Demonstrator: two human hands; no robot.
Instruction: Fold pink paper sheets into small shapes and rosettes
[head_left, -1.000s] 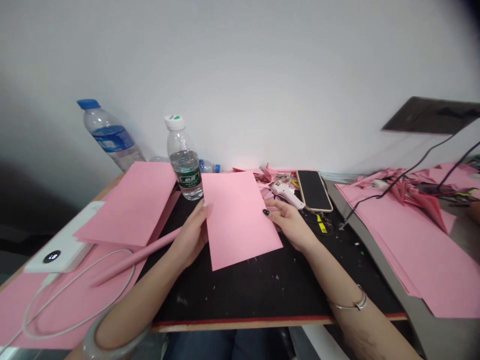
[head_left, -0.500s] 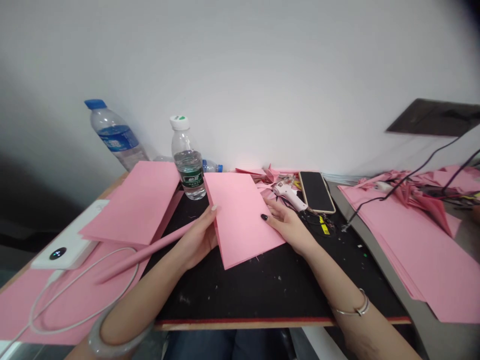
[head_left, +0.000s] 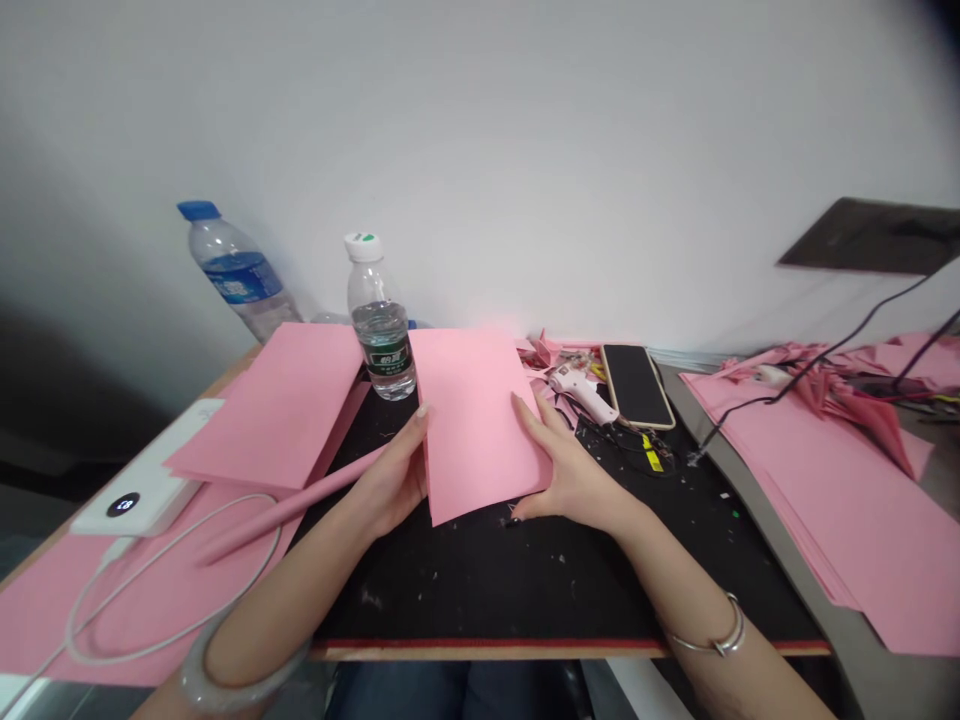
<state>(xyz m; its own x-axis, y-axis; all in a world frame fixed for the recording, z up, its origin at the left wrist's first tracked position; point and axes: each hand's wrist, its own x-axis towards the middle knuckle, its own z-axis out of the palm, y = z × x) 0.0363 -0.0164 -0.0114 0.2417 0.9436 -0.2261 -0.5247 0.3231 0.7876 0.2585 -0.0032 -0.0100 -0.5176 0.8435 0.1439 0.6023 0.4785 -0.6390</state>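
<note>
The right hand (head_left: 576, 476) has moved its dark-nailed thumb off the face of the layered pink paper rectangle (head_left: 474, 425) to its near edge; the left hand (head_left: 396, 482) clasps its left side. The paper, seemingly steadier, sits behind the front edge of the black-topped counter (head_left: 480, 595).

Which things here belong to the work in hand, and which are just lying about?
Seemingly part of the work:
pink paper, held in the left hand, right hand against its edge
perhaps the pink stack at right
perhaps the glue gun

Seemingly just lying about:
phone
green-labelled bottle
blue-capped bottle
power bank
</note>
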